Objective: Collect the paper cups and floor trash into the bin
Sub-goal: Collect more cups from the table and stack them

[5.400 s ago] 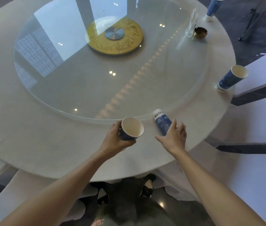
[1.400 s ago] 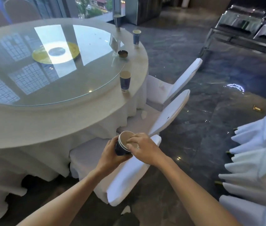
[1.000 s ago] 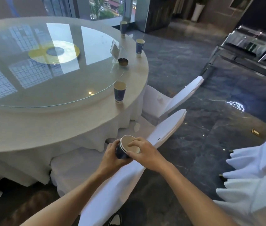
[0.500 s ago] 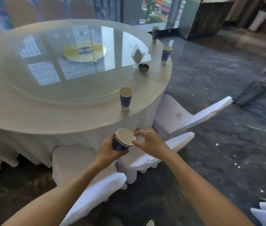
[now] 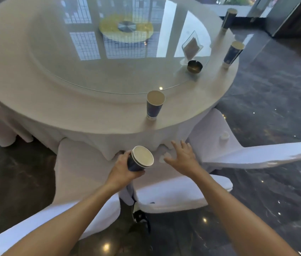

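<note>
My left hand (image 5: 123, 168) grips a stack of nested blue paper cups (image 5: 140, 160), tilted with the mouth toward me, below the table's near edge. My right hand (image 5: 182, 157) hovers just right of the stack, fingers spread and empty. One blue paper cup (image 5: 154, 107) stands upright near the table's front rim, straight above my hands. A second cup (image 5: 233, 53) stands at the right rim, and a third (image 5: 229, 18) at the far right rim. No bin is in view.
The round white table (image 5: 90, 115) carries a glass turntable (image 5: 109, 58), a clear sign holder (image 5: 191, 46) and a small dark ashtray (image 5: 194, 66). White-covered chairs (image 5: 247, 157) stand below and right of my hands. A small white scrap (image 5: 223, 136) lies on one seat. Dark polished floor lies to the right.
My right hand has come off the cup stack and opened to its right. The view has moved closer to the table, and the nearest standing cup is now straight above my hands.
</note>
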A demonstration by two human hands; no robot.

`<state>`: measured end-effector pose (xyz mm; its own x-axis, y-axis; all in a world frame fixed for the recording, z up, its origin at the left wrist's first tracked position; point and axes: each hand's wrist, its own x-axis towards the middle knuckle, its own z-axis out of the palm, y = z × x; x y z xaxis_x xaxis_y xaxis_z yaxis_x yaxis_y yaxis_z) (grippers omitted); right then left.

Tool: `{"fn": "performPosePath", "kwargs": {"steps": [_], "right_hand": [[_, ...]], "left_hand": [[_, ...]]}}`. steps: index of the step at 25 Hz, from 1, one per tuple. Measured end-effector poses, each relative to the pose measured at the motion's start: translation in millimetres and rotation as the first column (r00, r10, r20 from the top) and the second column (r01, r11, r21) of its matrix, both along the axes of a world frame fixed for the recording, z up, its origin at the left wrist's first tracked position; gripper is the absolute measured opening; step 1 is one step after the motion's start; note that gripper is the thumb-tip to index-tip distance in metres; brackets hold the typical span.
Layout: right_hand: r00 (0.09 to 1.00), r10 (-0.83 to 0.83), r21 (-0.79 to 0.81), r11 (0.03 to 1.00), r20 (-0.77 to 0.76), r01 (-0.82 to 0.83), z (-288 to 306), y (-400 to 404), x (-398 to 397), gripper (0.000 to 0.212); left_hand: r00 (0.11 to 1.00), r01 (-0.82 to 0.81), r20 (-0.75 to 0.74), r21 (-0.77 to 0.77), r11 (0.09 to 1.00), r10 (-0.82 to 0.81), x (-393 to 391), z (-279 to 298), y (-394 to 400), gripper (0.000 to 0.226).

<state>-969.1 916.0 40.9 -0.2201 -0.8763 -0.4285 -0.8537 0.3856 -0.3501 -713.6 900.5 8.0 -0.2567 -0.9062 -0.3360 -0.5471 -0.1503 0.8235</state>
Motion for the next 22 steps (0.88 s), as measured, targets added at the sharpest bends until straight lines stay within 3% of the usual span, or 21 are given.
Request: {"fn": "performPosePath", "kwargs": {"steps": [8, 17, 22], "right_hand": [[0.995, 0.082, 0.252, 0.966, -0.054, -0.066, -103, -50, -62, 0.091], [0.963, 0.267, 0.371, 0.89, 0.046, -0.265, -264, -107, -89, 0.096], [0.92, 0.392, 0.367, 0.852, 0.03, -0.375, -352, -111, -84, 0.089]], "left_hand": [[0.998, -0.02, 0.06, 0.13, 0.991, 0.012, -61, -78, -37, 0.085], [0.983, -0.157, 0.126, 0.213, 0.964, 0.133, -98, -185, -61, 0.098], [0.973, -0.21, 0.139, 0.206, 0.956, 0.184, -112, -248, -64, 0.098]]}}
